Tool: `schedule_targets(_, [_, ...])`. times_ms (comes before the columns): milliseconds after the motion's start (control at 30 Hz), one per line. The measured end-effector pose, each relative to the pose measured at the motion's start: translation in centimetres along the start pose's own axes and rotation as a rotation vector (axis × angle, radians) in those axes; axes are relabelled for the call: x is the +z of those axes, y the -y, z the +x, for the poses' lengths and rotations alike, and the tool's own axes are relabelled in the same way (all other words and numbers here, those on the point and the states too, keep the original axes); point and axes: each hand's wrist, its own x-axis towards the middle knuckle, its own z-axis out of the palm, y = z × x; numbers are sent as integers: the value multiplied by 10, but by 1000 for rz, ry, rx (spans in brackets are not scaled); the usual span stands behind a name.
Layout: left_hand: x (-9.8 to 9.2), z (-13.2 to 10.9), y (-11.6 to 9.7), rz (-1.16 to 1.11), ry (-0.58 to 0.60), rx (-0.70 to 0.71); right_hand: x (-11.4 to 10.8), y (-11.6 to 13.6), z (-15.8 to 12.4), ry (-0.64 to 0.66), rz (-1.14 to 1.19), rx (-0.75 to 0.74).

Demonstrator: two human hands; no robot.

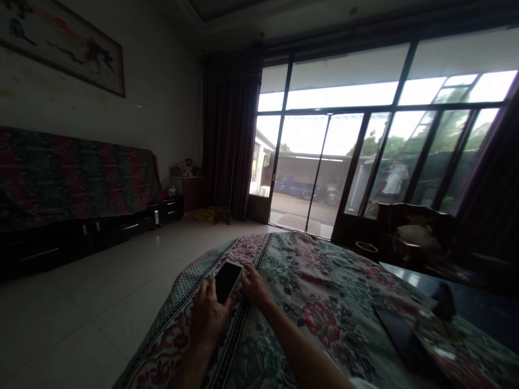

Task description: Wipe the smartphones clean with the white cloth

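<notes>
A white-edged smartphone (228, 281) with a dark screen lies between my hands, tilted, just over or on the floral cloth (320, 319). My left hand (208, 313) grips its lower left part, fingers along the left edge and thumb near the bottom corner. At the upper right edge, the curled fingers of my right hand (254, 285) pinch the phone's side. Whether the phone rests on the cloth or is held slightly above it, I cannot tell.
To the right on the cloth lies a dark flat object (405, 337), beside blurred items. A wooden chair (417, 232) stands by the glass doors (306, 173). Tiled floor (89, 319) stretches left, towards a low black cabinet (133, 224) and a cloth-covered object (77, 178).
</notes>
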Motion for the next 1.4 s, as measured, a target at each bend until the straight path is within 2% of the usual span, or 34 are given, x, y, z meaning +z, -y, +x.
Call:
schedule_targets(200, [2,1,-1,-89,-2,-23,5,-3,15,54,-9,59])
schedule_targets(500, [-7,1,-3,-126,-56,-26,-2,5,15,25,41,48])
schedule_targets(633, [-8,2,-4,-140,-112,-7,-13,13,14,10,58,31])
schedule_targets(767, [-11,-1,-13,-176,-147,86,-44,17,5,-29,45,28])
schedule_targets(933, [-15,-19,-39,-236,-46,227,-103,6,-29,-90,-2,70])
schedule_targets(1067, [-13,-43,-72,-337,122,323,-154,-17,-70,-140,-30,141])
schedule_targets(1200, [-6,-60,-113,-431,324,356,-198,-42,-109,-200,-46,228])
schedule_targets(1300, [-2,-60,-143,-519,441,345,-222,-55,-130,-247,-57,277])
schedule_targets(1400, [0,-56,-169,-582,548,318,-233,-64,-143,-276,-57,302])
